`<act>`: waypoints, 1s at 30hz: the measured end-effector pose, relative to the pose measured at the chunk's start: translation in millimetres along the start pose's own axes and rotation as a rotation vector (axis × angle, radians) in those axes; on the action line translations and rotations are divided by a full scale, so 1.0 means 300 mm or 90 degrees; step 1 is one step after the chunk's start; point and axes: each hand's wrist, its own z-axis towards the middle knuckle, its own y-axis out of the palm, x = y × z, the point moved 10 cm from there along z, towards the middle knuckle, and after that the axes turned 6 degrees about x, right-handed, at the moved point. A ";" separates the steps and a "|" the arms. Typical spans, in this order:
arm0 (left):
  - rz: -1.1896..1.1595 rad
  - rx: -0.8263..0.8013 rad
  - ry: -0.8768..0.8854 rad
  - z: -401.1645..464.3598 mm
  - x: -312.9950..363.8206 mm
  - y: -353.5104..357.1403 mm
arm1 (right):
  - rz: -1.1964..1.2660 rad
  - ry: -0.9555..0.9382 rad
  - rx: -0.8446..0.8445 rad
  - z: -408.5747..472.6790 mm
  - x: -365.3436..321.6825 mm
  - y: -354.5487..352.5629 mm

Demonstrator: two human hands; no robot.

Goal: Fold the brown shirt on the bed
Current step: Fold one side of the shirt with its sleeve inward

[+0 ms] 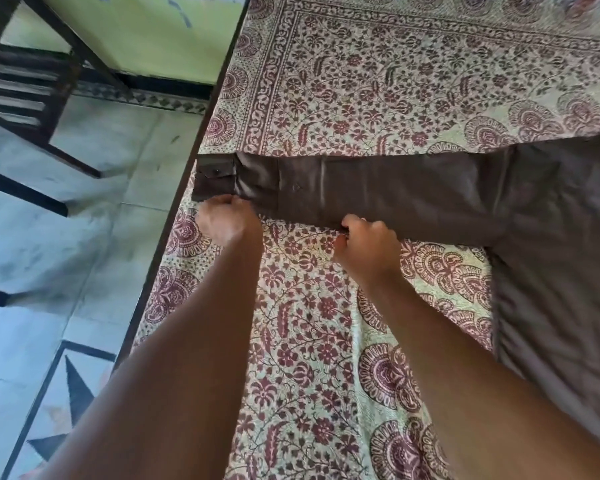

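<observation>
Floor tiles [66, 254] and dark chair legs [32, 98], blurred, are seen at the left, beside the bed [361, 81] with its patterned sheet. On the bed the brown shirt [551, 237] is laid, its sleeve [378, 188] stretched leftward to the bed's edge, the buttoned cuff [213, 180] at the end. The sleeve's near edge is pinched next to the cuff by the left hand [227, 220], fingers curled under and hidden. Farther right, the same edge is gripped by the right hand [369, 245]. The shirt's body is cut off at the right border.
</observation>
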 end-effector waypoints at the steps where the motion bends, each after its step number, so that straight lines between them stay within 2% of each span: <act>1: 0.042 -0.001 0.019 0.001 0.013 0.009 | 0.006 0.005 -0.010 0.009 0.005 0.001; 3: 0.086 -0.002 0.080 -0.031 0.052 0.025 | 0.026 0.022 -0.026 0.035 0.023 -0.006; 6: 0.079 -0.084 0.204 -0.147 0.136 0.083 | 0.117 0.081 -0.053 0.094 0.069 -0.030; 10: 0.060 -0.269 0.410 -0.419 0.190 0.162 | 0.521 0.247 -0.038 0.163 0.150 -0.113; 12: 0.065 -0.360 0.496 -0.551 0.167 0.204 | 0.660 0.328 -0.076 0.184 0.197 -0.123; 14: 0.078 -0.445 0.529 -0.662 0.119 0.253 | 0.689 0.374 -0.101 0.190 0.256 -0.133; 17: 0.138 -0.536 0.596 -0.819 0.064 0.309 | 0.680 0.422 -0.015 0.182 0.407 -0.158; 20: 0.330 -0.459 0.787 -0.908 0.022 0.347 | 0.664 0.447 0.065 0.152 0.598 -0.205; 23: 0.520 -0.411 0.776 -0.874 -0.035 0.407 | 0.792 0.494 0.074 0.092 0.760 -0.281; 27: 0.511 -0.413 0.653 -0.878 -0.059 0.453 | 0.847 0.475 0.128 0.032 1.076 -0.431; 28: 0.503 -0.434 0.642 -0.918 -0.069 0.471 | 0.835 0.479 0.155 0.016 1.174 -0.472; 30: 0.494 -0.474 0.690 -1.049 -0.088 0.507 | 0.809 0.493 0.202 -0.015 1.370 -0.553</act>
